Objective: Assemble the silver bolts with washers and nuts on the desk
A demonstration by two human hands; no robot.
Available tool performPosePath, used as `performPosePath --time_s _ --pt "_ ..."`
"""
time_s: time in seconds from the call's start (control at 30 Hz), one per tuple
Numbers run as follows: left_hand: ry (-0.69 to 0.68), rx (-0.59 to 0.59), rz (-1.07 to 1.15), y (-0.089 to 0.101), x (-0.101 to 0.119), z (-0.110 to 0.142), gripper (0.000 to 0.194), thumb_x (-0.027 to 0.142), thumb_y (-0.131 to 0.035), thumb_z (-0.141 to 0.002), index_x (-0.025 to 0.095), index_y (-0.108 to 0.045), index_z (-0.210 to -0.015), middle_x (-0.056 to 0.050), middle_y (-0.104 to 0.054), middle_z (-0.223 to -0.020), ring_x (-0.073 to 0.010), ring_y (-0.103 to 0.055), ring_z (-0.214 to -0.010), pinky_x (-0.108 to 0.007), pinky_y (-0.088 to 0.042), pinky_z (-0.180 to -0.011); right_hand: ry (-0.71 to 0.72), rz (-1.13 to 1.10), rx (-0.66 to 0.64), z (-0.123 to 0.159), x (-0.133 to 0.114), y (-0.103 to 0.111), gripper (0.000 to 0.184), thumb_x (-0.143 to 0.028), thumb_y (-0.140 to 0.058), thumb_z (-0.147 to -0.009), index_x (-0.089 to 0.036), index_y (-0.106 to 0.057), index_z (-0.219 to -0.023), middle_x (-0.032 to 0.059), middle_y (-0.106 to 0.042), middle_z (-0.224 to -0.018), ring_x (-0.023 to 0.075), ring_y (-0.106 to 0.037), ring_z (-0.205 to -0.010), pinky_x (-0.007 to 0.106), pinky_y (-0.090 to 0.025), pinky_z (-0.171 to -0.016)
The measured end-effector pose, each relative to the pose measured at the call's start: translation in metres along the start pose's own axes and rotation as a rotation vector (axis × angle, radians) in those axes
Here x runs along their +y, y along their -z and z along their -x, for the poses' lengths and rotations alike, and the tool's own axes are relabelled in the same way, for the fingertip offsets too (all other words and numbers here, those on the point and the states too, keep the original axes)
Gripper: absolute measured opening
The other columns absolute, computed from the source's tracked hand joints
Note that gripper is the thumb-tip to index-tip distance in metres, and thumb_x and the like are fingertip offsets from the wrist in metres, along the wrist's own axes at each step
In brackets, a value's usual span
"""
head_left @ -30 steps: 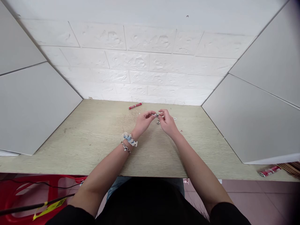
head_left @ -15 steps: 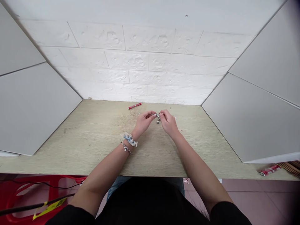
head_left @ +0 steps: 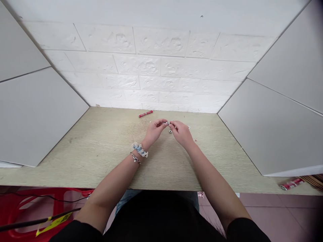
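Note:
My left hand [head_left: 154, 131] and my right hand [head_left: 182, 132] meet fingertip to fingertip above the table. Between the pinched tips shows a small silvery metal piece [head_left: 168, 123], mostly covered by fingers; its exact kind is too small to make out. Both hands appear to grip it, the left from one side and the right from the other. Just below the fingertips a small metal nut [head_left: 170, 131] lies on the table, its hole facing up. A blue and white scrunchie [head_left: 140, 150] and a chain bracelet [head_left: 135, 158] circle my left wrist.
A red marker pen [head_left: 145, 114] lies near the white brick-patterned wall [head_left: 148, 64]. Grey panels [head_left: 37, 117] flank the wooden table [head_left: 83, 161]. A red tube [head_left: 291, 184] rests at the right front edge. A red plastic stool [head_left: 57, 198] stands below left.
My right fingers have shifted slightly down and closed in on the left fingertips. Of two small metal rings visible below the fingers, only one shows now. My left hand has hardly moved.

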State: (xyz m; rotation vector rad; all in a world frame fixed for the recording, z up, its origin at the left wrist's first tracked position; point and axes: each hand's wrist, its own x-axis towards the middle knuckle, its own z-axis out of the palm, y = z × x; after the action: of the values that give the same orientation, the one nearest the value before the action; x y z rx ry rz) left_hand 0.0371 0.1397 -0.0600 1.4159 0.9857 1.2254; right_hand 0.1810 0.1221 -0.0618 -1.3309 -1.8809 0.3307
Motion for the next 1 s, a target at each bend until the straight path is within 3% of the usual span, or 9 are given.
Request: performPosePath --time_s 0.1,0.23,0.33,0.47,0.67,0.83,1.0 --pt "0.016 0.018 0.015 -0.0010 0.0015 0.0005 0.019 0.028 -0.065 -0.066 0.016 -0.064 -0.081 -0.001 -0.064 -0.077 -0.0113 -0.053 -0.068 -0.026 -0.042 -0.068 -0.072 0.005 -0.008 0.0014 -0.0041 0.0012 0.034 -0.042 -0.032 -0.087 -0.020 -0.058 -0.080 0.0028 -0.057 -0.064 0.0159 -0.052 -0.062 0.027 -0.037 -0.058" --pt "0.035 -0.002 0.092 -0.0019 0.0042 0.0022 0.018 0.027 -0.064 -0.066 0.017 -0.064 -0.081 -0.001 -0.063 -0.076 -0.0111 -0.053 -0.069 -0.026 -0.042 -0.069 -0.127 -0.115 0.004 0.0022 -0.0058 -0.0002 0.025 -0.038 -0.040 -0.083 -0.023 -0.052 -0.100 0.0003 -0.060 -0.073 0.0129 -0.052 -0.056 0.026 -0.038 -0.056" --pt "0.043 -0.010 0.136 -0.0018 0.0058 0.0031 0.017 0.026 -0.064 -0.066 0.017 -0.064 -0.080 0.000 -0.063 -0.076 -0.0110 -0.053 -0.070 -0.026 -0.042 -0.071 -0.109 -0.162 -0.013 0.0014 -0.0043 -0.0019 0.025 -0.036 -0.043 -0.081 -0.023 -0.051 -0.101 0.0002 -0.059 -0.077 0.0116 -0.051 -0.054 0.025 -0.039 -0.055" --pt "0.056 -0.008 0.133 -0.0018 0.0060 0.0028 0.018 0.027 -0.065 -0.065 0.016 -0.064 -0.080 -0.001 -0.063 -0.075 -0.0111 -0.053 -0.070 -0.026 -0.042 -0.071 -0.096 -0.162 -0.011 0.0005 -0.0033 -0.0026 0.024 -0.037 -0.042 -0.082 -0.022 -0.052 -0.096 0.0009 -0.060 -0.078 0.0119 -0.051 -0.058 0.026 -0.039 -0.059" --pt "0.074 0.008 0.104 -0.0018 0.0056 0.0025 0.018 0.026 -0.065 -0.064 0.016 -0.064 -0.079 0.000 -0.062 -0.073 -0.0102 -0.052 -0.066 -0.026 -0.042 -0.068 -0.129 -0.155 -0.002 0.0013 -0.0052 -0.0025 0.032 -0.044 -0.032 -0.085 -0.020 -0.050 -0.072 -0.0005 -0.053 -0.062 0.0128 -0.048 -0.058 0.025 -0.036 -0.056" --pt "0.056 0.015 0.125 -0.0010 0.0074 0.0037 0.020 0.028 -0.067 -0.064 0.017 -0.066 -0.080 -0.002 -0.065 -0.078 -0.0128 -0.055 -0.073 -0.028 -0.043 -0.072 -0.168 -0.241 0.009 0.0003 -0.0050 -0.0036 0.024 -0.038 -0.043 -0.080 -0.022 -0.051 -0.096 -0.0009 -0.058 -0.071 0.0111 -0.048 -0.053 0.025 -0.038 -0.053" --pt "0.061 0.008 0.142 0.0006 0.0050 0.0030 0.025 0.030 -0.069 -0.062 0.016 -0.067 -0.082 -0.003 -0.066 -0.082 -0.0150 -0.057 -0.078 -0.030 -0.044 -0.076 -0.135 -0.232 0.006 -0.0001 -0.0052 -0.0042 0.027 -0.041 -0.044 -0.079 -0.021 -0.053 -0.095 0.0005 -0.059 -0.073 0.0111 -0.049 -0.054 0.025 -0.039 -0.055"
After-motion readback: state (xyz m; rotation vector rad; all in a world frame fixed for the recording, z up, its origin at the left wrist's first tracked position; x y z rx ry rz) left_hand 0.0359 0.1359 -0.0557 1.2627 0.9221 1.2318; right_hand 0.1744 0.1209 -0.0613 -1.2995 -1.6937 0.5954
